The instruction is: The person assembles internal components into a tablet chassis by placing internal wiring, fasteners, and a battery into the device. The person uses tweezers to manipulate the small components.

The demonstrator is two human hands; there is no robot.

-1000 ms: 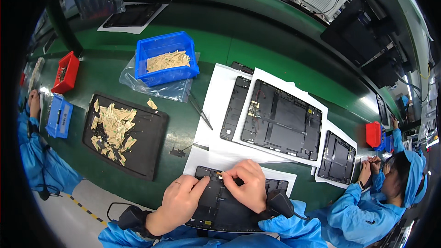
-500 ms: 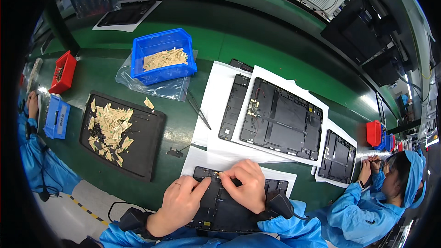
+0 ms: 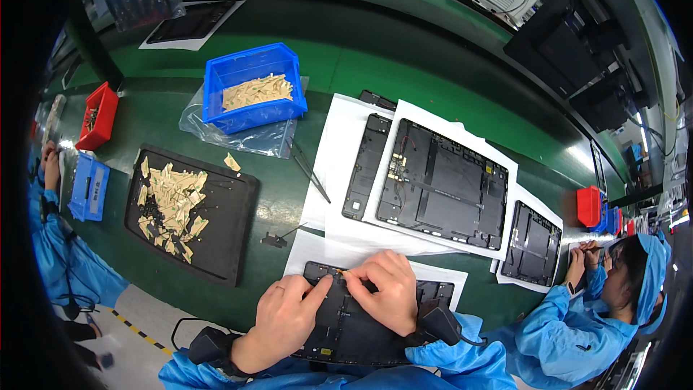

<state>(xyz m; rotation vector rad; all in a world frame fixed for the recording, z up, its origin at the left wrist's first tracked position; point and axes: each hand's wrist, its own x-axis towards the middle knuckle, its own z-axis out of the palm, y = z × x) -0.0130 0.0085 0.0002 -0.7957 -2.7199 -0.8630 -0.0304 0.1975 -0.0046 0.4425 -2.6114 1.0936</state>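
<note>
A black tablet housing (image 3: 345, 328) lies in front of me on a white sheet, its inner side with ribs and small parts facing up. My left hand (image 3: 280, 318) is closed, with the thumb and index fingertip pressed down near its top edge; anything between those fingers is hidden. Beside it, my right hand (image 3: 384, 290) pinches a tiny gold-coloured piece (image 3: 342, 272) at the same spot. The two sets of fingertips almost meet. What the piece is, is too small to tell.
Left stands a black tray (image 3: 242, 224) with beige adhesive strips and small black parts; a blue bin (image 3: 253, 119) of strips is behind. Tweezers (image 3: 312, 173) lie beside white sheets bearing more housings (image 3: 451, 184). A co-worker (image 3: 577, 325) sits at right, another person's arm (image 3: 65, 253) at left.
Both hands stay at the same spot, with only slight finger movement. The view has shifted a little. Feet now show on the floor at lower left.
</note>
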